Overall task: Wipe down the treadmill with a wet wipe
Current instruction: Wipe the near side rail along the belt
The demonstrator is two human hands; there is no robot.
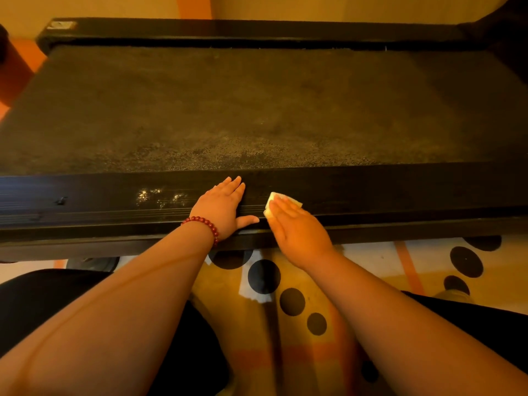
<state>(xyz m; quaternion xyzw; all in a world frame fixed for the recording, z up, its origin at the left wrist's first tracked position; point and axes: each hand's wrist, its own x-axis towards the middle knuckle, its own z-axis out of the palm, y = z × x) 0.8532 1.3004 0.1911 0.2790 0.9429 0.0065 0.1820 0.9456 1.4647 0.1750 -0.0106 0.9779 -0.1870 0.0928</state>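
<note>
Wipe (295,202) under flat right hand (297,232)

Position: worn on the head, beside the treadmill (257,30).
Facing: forward and down, across the belt (228,110) toward the wall (114,7).
Nearness: close over the near side rail (85,201).

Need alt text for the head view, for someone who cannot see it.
Right hand presses a folded white wet wipe flat on the near black side rail of the treadmill; left hand, red bead bracelet at the wrist, rests flat beside it. White specks dot the rail further left.
</note>
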